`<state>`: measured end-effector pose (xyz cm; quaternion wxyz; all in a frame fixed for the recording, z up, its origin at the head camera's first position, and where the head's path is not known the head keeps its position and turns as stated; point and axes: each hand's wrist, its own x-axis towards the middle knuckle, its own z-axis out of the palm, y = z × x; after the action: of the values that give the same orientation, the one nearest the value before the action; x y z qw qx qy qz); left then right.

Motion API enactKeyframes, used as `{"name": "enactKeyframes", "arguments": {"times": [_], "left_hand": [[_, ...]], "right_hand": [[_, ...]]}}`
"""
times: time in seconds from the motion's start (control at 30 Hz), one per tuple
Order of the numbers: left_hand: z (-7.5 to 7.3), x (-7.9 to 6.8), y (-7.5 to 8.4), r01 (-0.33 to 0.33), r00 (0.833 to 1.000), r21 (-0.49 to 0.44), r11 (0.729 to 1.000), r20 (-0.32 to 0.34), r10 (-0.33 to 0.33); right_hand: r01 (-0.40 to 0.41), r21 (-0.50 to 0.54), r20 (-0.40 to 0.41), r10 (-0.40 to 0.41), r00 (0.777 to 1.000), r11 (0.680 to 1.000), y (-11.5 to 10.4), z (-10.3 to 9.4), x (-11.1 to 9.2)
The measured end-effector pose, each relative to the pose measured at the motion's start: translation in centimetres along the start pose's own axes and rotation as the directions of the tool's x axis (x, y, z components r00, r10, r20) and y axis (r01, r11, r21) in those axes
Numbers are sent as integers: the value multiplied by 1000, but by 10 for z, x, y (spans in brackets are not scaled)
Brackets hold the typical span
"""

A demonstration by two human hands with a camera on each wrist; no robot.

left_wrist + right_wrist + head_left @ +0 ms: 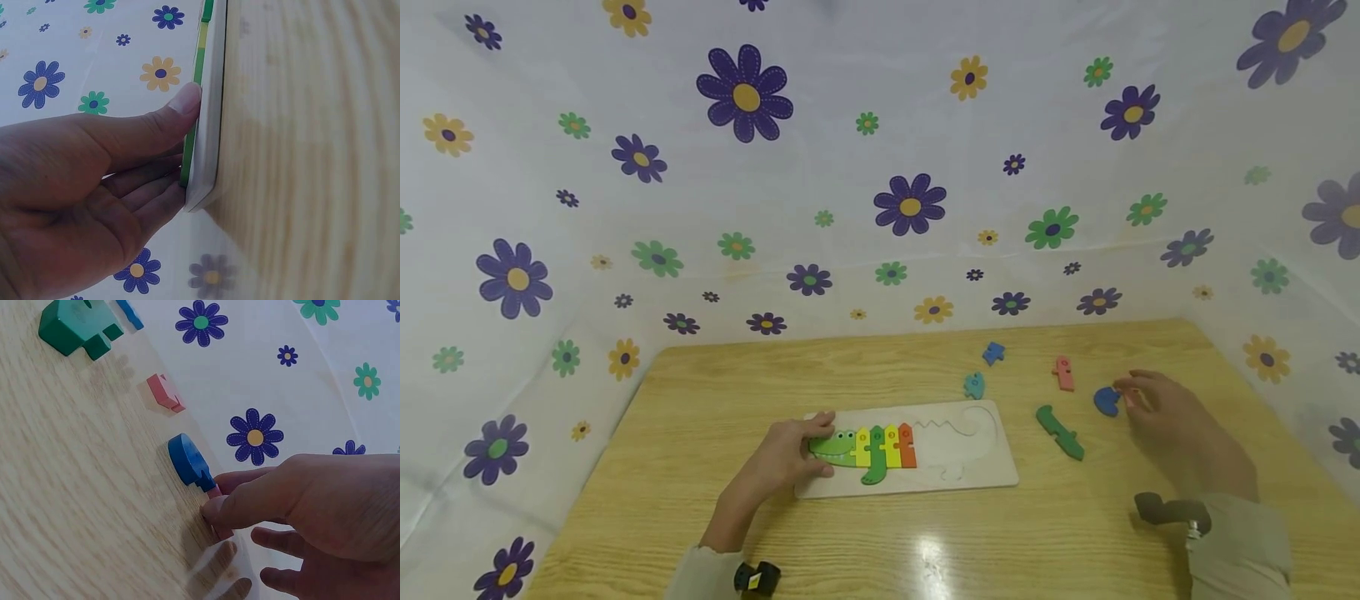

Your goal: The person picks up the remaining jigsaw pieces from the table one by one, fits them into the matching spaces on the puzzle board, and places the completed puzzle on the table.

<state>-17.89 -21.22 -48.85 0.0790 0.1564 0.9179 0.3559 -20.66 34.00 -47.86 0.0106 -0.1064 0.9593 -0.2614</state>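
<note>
A pale wooden puzzle board [970, 475] lies on the table, with a green crocodile head [831, 450] and yellow, green and orange pieces set in its left half. My left hand [786, 454] rests on the board's left end, thumb and fingers spread about the head; in the left wrist view the thumb [178, 103] touches the green piece. At the right, my right hand [1161, 412] pinches a pink puzzle piece [215, 492] between thumb and forefinger, mostly covered by them. Just beside it is a dark blue rounded piece [184, 457], flat on the table.
Loose pieces lie right of and behind the board: a long green one [1060, 433], another pink one [1063, 373], a light blue one [974, 385] and a blue one [993, 353]. A flowered white sheet [820, 167] hangs behind the wooden table [850, 550] and at its sides.
</note>
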Motion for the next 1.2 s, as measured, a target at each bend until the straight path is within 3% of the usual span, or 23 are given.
{"name": "enactKeyframes", "arguments": {"times": [0.33, 0.6, 1.07, 1.2], "left_hand": [[0, 1, 2, -1, 1000, -11, 1000, 2, 1], [0, 1, 2, -1, 1000, 0, 1000, -3, 1], [1, 2, 3, 20, 1000, -1, 1000, -9, -20], [1, 2, 3, 27, 1000, 4, 1000, -12, -27]], "right_hand": [[24, -17, -22, -25, 999, 1000, 6, -3, -1], [-22, 54, -76, 27, 997, 998, 6, -4, -7], [103, -17, -215, -104, 971, 995, 13, 0, 0], [38, 39, -172, -30, 985, 999, 10, -2, 0]]}}
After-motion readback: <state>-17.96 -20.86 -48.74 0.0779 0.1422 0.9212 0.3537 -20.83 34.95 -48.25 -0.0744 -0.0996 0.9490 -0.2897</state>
